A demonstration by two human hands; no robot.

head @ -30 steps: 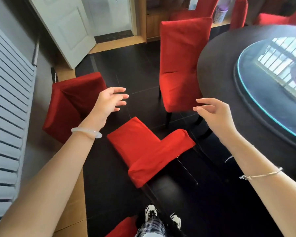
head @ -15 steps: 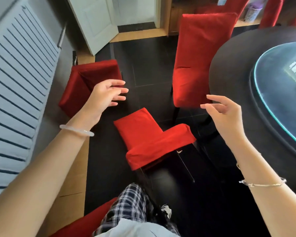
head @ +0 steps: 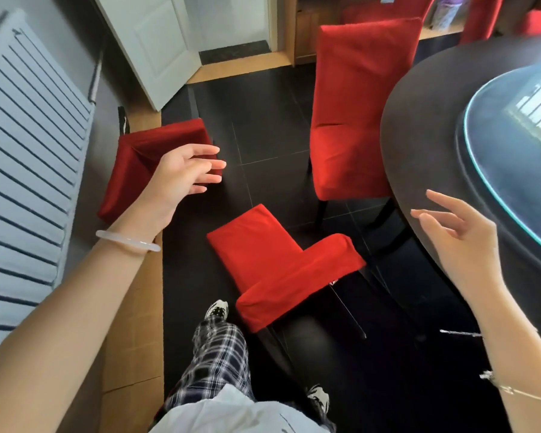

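Note:
A red-covered chair (head: 281, 267) lies tipped over on the black tiled floor in front of me, its back flat on the floor and its dark legs pointing toward me. My left hand (head: 181, 176) hovers in the air above and to the left of it, fingers loosely spread, holding nothing. My right hand (head: 456, 242) hangs in the air to the right of the fallen chair, near the table's edge, fingers relaxed and empty. My legs in checked trousers (head: 219, 354) stand just before the chair.
A round dark table (head: 425, 126) with a glass turntable (head: 512, 126) fills the right. An upright red chair (head: 356, 114) stands beside it. Another red chair (head: 144, 160) sits at the left by a white radiator (head: 25, 170). A white door (head: 150, 42) stands open at the back.
I have stepped forward, my left foot now beside the fallen chair. Both hands stay raised and empty; the right hand has drifted right, toward the table's edge.

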